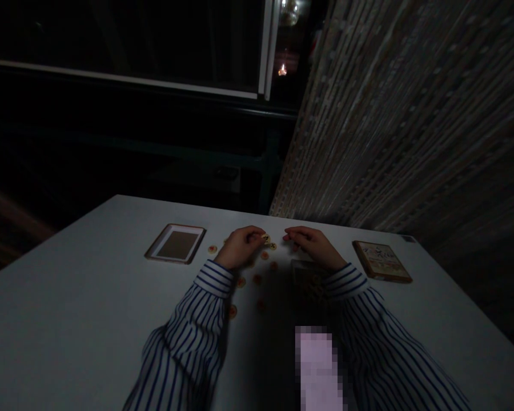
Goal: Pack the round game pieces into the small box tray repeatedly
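Observation:
My left hand (239, 246) pinches a round Chinese chess piece (266, 238) with a dark mark between thumb and fingers. Just below its fingertips lies another dark-marked disc (273, 246). To the right, my right hand (319, 248) hovers with slightly bent fingers apart, and nothing shows in them. Several red-marked discs lie scattered on the white table between my forearms, such as one piece (257, 279) in the middle and another piece (232, 311) beside my left sleeve. Under my right wrist, a shadowed clear tray (300, 267) has several discs in or near it, partly hidden.
A shallow open box (194, 242) lies to the left, with a disc (212, 249) beside it. On the right is a flat printed box (383, 261). A string curtain (368, 114) hangs behind the table's (89, 319) far right edge. A pixelated patch covers the near middle.

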`<state>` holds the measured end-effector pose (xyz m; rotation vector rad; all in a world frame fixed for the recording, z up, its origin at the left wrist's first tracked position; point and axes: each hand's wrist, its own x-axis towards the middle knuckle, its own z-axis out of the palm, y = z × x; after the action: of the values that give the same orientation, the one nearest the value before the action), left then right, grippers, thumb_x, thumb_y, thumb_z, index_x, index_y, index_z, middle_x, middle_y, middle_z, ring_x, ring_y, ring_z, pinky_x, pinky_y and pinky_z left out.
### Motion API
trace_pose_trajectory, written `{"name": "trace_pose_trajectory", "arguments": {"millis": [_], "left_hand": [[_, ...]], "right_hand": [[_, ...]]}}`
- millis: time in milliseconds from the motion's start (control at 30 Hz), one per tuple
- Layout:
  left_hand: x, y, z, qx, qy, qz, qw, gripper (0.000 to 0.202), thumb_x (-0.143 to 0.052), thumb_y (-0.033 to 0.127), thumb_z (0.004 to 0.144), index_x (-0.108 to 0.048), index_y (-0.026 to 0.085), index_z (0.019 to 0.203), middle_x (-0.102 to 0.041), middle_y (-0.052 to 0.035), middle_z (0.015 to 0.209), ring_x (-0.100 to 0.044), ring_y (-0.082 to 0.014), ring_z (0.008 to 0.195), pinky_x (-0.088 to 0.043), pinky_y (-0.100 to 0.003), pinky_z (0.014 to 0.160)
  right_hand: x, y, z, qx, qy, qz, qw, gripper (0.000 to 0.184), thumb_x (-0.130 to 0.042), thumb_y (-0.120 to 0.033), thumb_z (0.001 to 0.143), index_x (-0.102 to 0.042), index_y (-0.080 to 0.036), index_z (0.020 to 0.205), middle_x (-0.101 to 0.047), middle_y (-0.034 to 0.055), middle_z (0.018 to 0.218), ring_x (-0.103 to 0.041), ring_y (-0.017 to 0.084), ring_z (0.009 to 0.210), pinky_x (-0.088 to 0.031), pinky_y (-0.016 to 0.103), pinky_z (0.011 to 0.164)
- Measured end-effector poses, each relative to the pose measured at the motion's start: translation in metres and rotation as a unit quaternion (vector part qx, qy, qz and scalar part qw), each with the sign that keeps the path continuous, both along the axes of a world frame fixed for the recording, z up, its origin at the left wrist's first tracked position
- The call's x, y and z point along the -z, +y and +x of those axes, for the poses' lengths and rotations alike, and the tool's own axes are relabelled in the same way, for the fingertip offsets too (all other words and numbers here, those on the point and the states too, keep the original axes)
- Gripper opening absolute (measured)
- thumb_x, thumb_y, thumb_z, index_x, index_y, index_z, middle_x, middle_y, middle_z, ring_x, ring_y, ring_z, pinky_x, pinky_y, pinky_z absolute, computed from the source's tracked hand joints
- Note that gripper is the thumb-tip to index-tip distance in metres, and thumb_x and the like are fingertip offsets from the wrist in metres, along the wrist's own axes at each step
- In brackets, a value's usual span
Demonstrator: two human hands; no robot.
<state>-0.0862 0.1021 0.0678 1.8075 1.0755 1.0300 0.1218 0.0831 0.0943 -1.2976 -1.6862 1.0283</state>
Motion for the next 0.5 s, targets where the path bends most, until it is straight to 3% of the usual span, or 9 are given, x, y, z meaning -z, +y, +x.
{"name": "trace_pose_trajectory", "arguments": {"millis": [500], "left_hand": [[-0.012, -0.012, 0.015, 0.021, -0.030, -0.042, 0.998, 0.031, -0.055, 0.036, 0.072, -0.059, 0.013, 0.092, -0.057, 0.0003, 0.064, -0.049, -0.0085, 0.055, -0.038, -0.019, 0.051]], "right_hand": [[-0.001, -0.024, 0.016, 0.009, -0.030, 0.030, 0.999, 0.033, -0.049, -0.035, 0.075, -0.057, -0.015, 0.100, -0.065, 0.0061, 0.086, -0.053, 0.010, 0.062, -0.045, 0.025, 0.060]]}}
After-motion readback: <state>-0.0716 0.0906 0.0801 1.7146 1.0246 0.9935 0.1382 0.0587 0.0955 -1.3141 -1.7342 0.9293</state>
